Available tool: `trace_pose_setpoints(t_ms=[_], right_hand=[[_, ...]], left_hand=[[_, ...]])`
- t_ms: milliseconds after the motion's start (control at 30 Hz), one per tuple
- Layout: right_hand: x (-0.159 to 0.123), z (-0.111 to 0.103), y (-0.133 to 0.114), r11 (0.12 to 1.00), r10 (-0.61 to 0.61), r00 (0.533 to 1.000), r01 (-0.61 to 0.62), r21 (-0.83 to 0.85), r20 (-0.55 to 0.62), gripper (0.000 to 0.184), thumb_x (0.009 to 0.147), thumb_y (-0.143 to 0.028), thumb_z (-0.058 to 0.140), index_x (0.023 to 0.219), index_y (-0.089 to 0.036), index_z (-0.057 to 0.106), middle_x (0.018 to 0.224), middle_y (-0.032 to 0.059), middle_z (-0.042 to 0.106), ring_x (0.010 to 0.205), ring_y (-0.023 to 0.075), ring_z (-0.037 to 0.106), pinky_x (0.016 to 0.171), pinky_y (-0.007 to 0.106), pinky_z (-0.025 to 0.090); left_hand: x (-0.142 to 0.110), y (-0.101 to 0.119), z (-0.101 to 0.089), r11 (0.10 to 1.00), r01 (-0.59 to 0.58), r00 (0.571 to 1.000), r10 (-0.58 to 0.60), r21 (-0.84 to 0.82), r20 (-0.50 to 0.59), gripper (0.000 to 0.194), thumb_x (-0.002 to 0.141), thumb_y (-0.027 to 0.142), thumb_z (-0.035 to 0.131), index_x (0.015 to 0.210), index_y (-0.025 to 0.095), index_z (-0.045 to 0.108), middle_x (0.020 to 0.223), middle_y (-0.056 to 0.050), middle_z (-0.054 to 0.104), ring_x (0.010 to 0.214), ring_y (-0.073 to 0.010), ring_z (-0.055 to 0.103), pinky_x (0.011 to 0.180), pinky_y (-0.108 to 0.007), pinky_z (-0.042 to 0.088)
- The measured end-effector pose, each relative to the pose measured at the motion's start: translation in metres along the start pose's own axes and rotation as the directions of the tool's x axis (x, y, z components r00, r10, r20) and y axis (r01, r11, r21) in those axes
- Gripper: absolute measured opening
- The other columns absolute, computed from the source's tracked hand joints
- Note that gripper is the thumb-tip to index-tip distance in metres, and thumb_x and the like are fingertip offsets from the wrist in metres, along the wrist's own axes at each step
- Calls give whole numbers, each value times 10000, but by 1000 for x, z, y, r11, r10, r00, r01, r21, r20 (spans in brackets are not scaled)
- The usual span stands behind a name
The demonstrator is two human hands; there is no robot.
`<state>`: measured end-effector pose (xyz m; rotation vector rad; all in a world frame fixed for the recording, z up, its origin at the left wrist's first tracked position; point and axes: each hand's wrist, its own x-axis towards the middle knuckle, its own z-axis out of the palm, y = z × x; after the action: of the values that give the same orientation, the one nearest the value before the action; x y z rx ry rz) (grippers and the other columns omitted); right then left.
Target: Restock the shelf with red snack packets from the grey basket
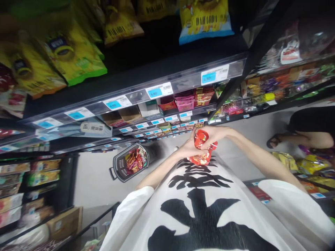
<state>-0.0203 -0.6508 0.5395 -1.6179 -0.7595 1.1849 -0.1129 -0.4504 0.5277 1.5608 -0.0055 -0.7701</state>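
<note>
Both hands closed on red packets (201, 158), up against the shirt front (199, 198).
The left hand (188, 148) and right hand (215, 135) meet there, fingers of each curled round the packets — gripping, not open. A basket (120, 168) of small packets sits on the floor (90, 181) to the left; yellow bags (75, 52) line the shelf (183, 82) — a person's leg (300, 139) shows at right.

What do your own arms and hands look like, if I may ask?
The left hand and right hand wear no gloves. The forearms are uncovered, below loose, plain white short sleeves. They belong to a white shirt with bold black print.
</note>
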Motion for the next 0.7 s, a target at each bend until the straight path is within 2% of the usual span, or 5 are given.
trace_pose_setpoints(t_ms=[167, 367, 533, 633, 700], right_hand=[[-7, 13, 15, 995, -76, 995, 72, 67, 61, 468, 699, -541, 897, 887, -134, 763, 816, 2, 729, 747, 151, 624, 691, 262, 527], [-28, 35, 26, 968, -52, 992, 79, 237, -116, 568, 614, -494, 950, 1009, -146, 738, 914, 8, 743, 813, 169, 664, 765, 289, 583], [-47, 57, 29, 882, -41, 948, 182, 435, -314, 623, 586, -337, 978, 1115, -178, 690, 944, 2, 736, 788, 160, 687, 706, 261, 590], [-55, 67, 36, 837, -48, 922, 248, 489, -384, 627, 588, -282, 980, 1127, -189, 675, 945, 2, 729, 779, 158, 686, 693, 258, 591], [-58, 72, 43, 815, -37, 902, 277, 508, -431, 630, 589, -271, 981, 1130, -186, 669, 942, 4, 726, 768, 155, 681, 682, 255, 584]], left_hand=[[-3, 5, 4, 997, 25, 999, -26, 69, 19, 1541, 614, 305, 979, 1705, 210, -105, 1456, -192, 627, 1339, -346, 628, 1243, -568, 363], [-19, 11, -5, 965, -84, 994, 65, 250, 83, 1352, 622, 390, 984, 1709, 257, 190, 1665, -196, 393, 1454, -390, 503, 1248, -557, 371], [-6, 55, -85, 793, -230, 960, 280, 564, -3, 478, 1004, 447, 595, 1419, 212, 627, 1481, -157, 596, 1277, -301, 634, 1105, -463, 524], [31, 88, -151, 534, 63, 860, 400, 843, -317, 389, 1072, 257, 368, 1295, 161, 671, 1371, -148, 676, 1336, -297, 586, 1208, -458, 404], [60, 106, -182, 357, 226, 874, 336, 907, -350, 353, 1023, 151, 401, 1259, 113, 662, 1298, -167, 714, 1299, -304, 595, 1205, -459, 379]])
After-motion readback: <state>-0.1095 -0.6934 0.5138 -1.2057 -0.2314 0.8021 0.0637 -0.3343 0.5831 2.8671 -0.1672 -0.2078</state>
